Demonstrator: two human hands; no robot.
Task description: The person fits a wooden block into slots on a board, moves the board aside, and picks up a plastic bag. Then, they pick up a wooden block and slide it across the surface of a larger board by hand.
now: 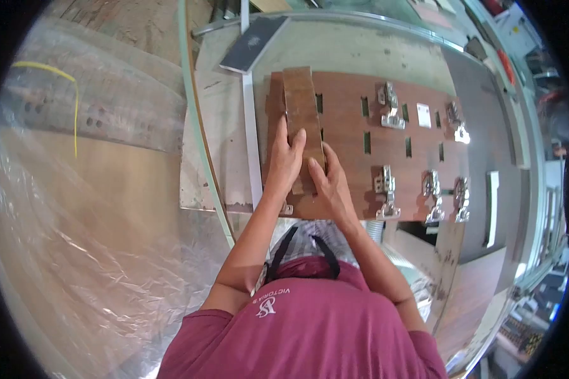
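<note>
A narrow brown wooden strip (299, 101) lies lengthwise on the left part of a large brown slotted panel (348, 136). My left hand (286, 161) presses flat on the strip's near end, fingers along its left edge. My right hand (327, 183) rests beside it on the strip's right edge and the panel. Several metal hinges sit on the panel: one at the top (391, 107), one at the near edge (385, 192), others further right (432, 189). A small metal bracket (287, 208) shows under my left wrist.
A grey metal bar (251, 132) runs along the panel's left side. A dark flat plate (253, 44) lies at the far end. The glass-topped bench edge (199, 126) curves on the left, with plastic sheeting (76, 240) beyond. A white strip (492, 208) lies at the right.
</note>
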